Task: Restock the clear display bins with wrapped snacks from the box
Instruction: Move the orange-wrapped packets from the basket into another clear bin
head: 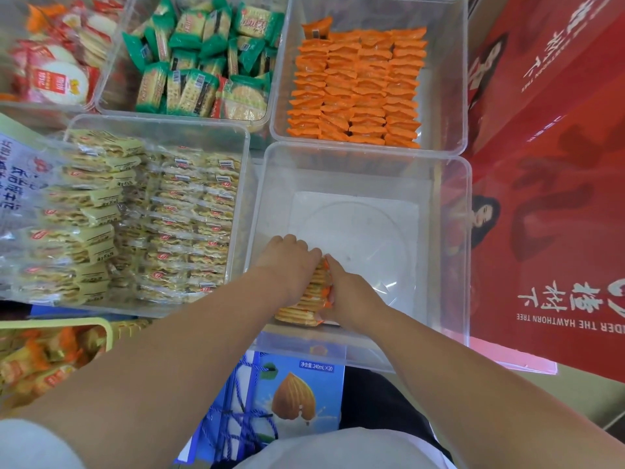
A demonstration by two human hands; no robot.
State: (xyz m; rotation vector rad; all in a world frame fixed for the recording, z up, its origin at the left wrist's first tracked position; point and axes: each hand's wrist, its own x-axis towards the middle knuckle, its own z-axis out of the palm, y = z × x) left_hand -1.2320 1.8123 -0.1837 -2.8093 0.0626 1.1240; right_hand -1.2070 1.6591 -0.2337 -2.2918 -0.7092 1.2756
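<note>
A stack of orange-wrapped cracker packs (306,304) stands on edge in the near left corner of a clear bin (453,252) whose floor is otherwise bare. My left hand (291,262) grips the stack from its left side. My right hand (345,289) grips it from the right, fingers curled against the wrappers. Both forearms reach in over the bin's near rim. At the lower left a yellow basket (101,328) holds more loose orange-and-yellow wrapped snacks (40,363).
Other clear bins hold rows of orange packs (358,89), green cracker packs (199,59), pale yellow packs (148,214) and red-and-white rice crackers (57,59). A red carton (548,164) stands to the right. A blue almond-milk carton (291,397) sits below the bin.
</note>
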